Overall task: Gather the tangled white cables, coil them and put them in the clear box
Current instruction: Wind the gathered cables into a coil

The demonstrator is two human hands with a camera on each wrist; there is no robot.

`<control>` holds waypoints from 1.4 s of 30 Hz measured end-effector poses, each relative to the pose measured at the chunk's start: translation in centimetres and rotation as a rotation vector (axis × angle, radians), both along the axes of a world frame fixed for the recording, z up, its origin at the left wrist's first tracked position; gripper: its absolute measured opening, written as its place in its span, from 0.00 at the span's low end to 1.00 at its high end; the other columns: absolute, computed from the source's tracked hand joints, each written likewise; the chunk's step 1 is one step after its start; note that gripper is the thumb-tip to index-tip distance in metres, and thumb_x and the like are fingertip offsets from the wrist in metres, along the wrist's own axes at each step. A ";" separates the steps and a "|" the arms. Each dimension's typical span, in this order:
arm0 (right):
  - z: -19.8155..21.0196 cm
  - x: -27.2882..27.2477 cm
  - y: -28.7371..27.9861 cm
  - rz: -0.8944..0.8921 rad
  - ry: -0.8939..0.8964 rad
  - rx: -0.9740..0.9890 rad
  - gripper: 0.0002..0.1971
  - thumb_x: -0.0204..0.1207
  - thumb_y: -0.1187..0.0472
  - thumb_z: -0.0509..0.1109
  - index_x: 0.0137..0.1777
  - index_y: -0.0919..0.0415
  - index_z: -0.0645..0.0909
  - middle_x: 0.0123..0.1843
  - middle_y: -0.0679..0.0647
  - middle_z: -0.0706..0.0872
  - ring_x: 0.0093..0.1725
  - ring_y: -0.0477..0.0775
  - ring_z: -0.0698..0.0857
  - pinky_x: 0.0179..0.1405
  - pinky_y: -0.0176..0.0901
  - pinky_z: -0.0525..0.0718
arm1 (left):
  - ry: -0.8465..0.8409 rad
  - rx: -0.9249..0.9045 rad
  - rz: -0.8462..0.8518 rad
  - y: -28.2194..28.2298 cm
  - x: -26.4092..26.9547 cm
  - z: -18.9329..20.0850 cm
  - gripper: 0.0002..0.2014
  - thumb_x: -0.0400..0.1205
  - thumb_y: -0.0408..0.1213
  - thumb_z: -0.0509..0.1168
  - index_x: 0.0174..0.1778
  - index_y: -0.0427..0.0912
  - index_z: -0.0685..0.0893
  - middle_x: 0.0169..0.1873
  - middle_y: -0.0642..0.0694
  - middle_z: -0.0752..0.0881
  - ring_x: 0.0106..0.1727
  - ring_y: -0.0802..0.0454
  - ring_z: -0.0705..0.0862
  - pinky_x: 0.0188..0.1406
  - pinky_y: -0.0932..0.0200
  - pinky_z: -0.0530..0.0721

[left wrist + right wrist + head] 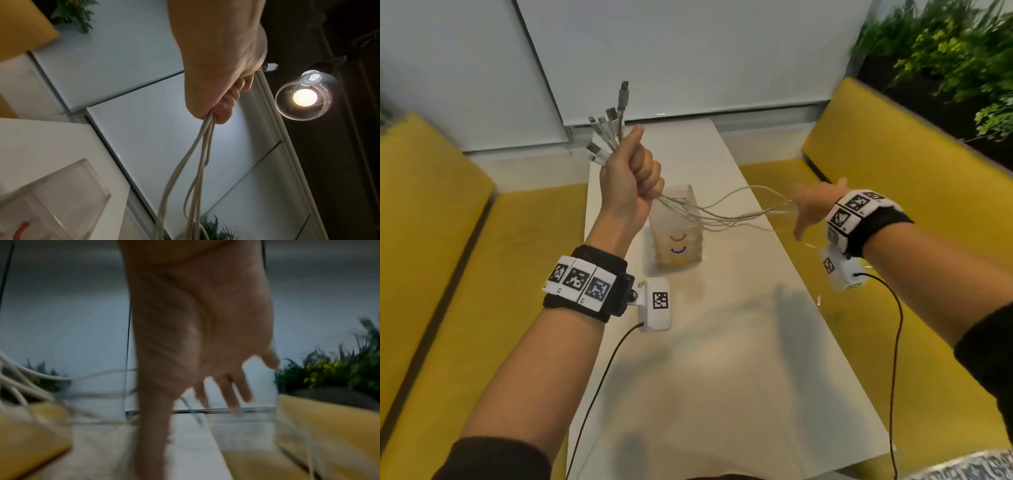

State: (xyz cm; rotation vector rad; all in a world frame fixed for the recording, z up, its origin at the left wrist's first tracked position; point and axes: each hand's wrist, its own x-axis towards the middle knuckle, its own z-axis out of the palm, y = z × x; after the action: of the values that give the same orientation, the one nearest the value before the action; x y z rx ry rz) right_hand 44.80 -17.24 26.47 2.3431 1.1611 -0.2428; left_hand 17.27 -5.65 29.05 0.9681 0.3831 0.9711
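My left hand (631, 171) is raised above the white table (722, 359) in a fist that grips a bundle of white cables (722, 212). Their connector ends (609, 126) fan upward out of the fist. From under the fist the cables (197, 154) sag rightward over the clear box (676, 229), which stands upright on the table with coloured arcs on its front. The strands reach my right hand (811, 209), which is blurred. In the right wrist view that hand (205, 337) has its fingers (232, 394) straight and spread, with the cables (20, 378) off to its left.
Yellow benches (431, 240) (911, 188) line both sides of the narrow table. Green plants (945, 51) stand at the back right. White panels (688, 51) close the far end. A lit glass lamp (304, 97) hangs overhead.
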 end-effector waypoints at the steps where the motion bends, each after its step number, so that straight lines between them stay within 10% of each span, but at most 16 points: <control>1: -0.3 -0.5 0.2 0.043 0.093 0.001 0.56 0.59 0.34 0.82 0.83 0.54 0.60 0.77 0.60 0.76 0.78 0.67 0.72 0.78 0.74 0.59 | -0.009 0.003 -0.025 -0.1 0.3 -0.1 0.29 0.89 0.43 0.59 0.19 0.48 0.59 0.19 0.49 0.54 0.20 0.54 0.52 0.19 0.60 0.51; 5: -0.1 -5.6 1.1 0.393 0.622 0.405 0.71 0.55 0.32 0.83 0.87 0.48 0.37 0.90 0.53 0.47 0.88 0.56 0.46 0.86 0.64 0.43 | 0.030 0.032 -0.140 -1.6 2.4 -0.6 0.30 0.89 0.45 0.59 0.19 0.47 0.61 0.17 0.50 0.56 0.19 0.54 0.55 0.19 0.59 0.55; 8: 0.0 -10.3 2.1 0.478 1.076 0.728 0.51 0.62 0.56 0.87 0.82 0.61 0.61 0.79 0.62 0.74 0.77 0.55 0.73 0.81 0.52 0.69 | 0.067 0.042 -0.185 -3.3 4.0 -1.2 0.30 0.88 0.47 0.59 0.19 0.46 0.61 0.17 0.48 0.58 0.21 0.52 0.56 0.22 0.57 0.57; 12: -1.2 -13.0 1.6 0.285 1.530 0.898 0.18 0.71 0.73 0.78 0.58 0.69 0.77 0.40 0.59 0.87 0.35 0.51 0.86 0.39 0.47 0.89 | 0.091 0.073 -0.175 -3.4 3.9 -1.1 0.30 0.89 0.46 0.57 0.19 0.44 0.63 0.17 0.46 0.62 0.22 0.49 0.64 0.27 0.54 0.66; 16: -2.5 -14.1 1.6 0.276 1.414 0.851 0.11 0.78 0.69 0.71 0.38 0.56 0.77 0.25 0.41 0.72 0.23 0.39 0.68 0.24 0.35 0.68 | 0.033 -0.008 -0.195 -3.2 2.8 -1.4 0.23 0.90 0.45 0.58 0.27 0.42 0.73 0.15 0.49 0.63 0.17 0.55 0.64 0.17 0.62 0.64; 22: -3.3 -15.0 1.5 0.241 1.412 0.805 0.18 0.81 0.64 0.68 0.30 0.57 0.68 0.24 0.48 0.65 0.24 0.47 0.62 0.25 0.40 0.63 | -0.055 -0.083 -0.185 -3.4 2.1 -1.3 0.30 0.89 0.50 0.58 0.20 0.46 0.60 0.15 0.50 0.60 0.17 0.55 0.58 0.16 0.61 0.57; 28: -3.1 -15.3 1.1 0.233 1.456 0.892 0.20 0.88 0.48 0.53 0.41 0.60 0.75 0.29 0.50 0.70 0.29 0.50 0.68 0.32 0.45 0.71 | -0.173 -0.174 -0.173 -2.5 2.0 -1.4 0.32 0.86 0.61 0.57 0.22 0.44 0.60 0.13 0.49 0.59 0.13 0.56 0.57 0.11 0.66 0.56; 35: -4.4 -15.0 0.4 0.510 0.951 1.184 0.11 0.89 0.55 0.59 0.55 0.64 0.76 0.40 0.55 0.88 0.38 0.49 0.87 0.39 0.36 0.84 | -0.148 -0.219 -0.123 -2.0 1.8 -1.5 0.28 0.87 0.52 0.62 0.23 0.46 0.62 0.15 0.50 0.60 0.17 0.56 0.56 0.16 0.62 0.53; 42: -4.6 -14.3 0.7 0.702 0.612 1.303 0.13 0.87 0.59 0.60 0.47 0.70 0.75 0.45 0.60 0.78 0.39 0.55 0.73 0.36 0.44 0.75 | -0.161 -0.225 -0.140 -2.0 1.8 -1.7 0.27 0.86 0.39 0.63 0.18 0.45 0.68 0.15 0.50 0.61 0.16 0.57 0.60 0.16 0.62 0.59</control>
State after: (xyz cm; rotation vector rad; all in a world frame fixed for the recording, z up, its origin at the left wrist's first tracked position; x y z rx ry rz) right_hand 30.47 -16.52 21.92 2.5955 3.0393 0.1366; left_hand 19.10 -7.64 27.36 0.6978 0.2792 0.8517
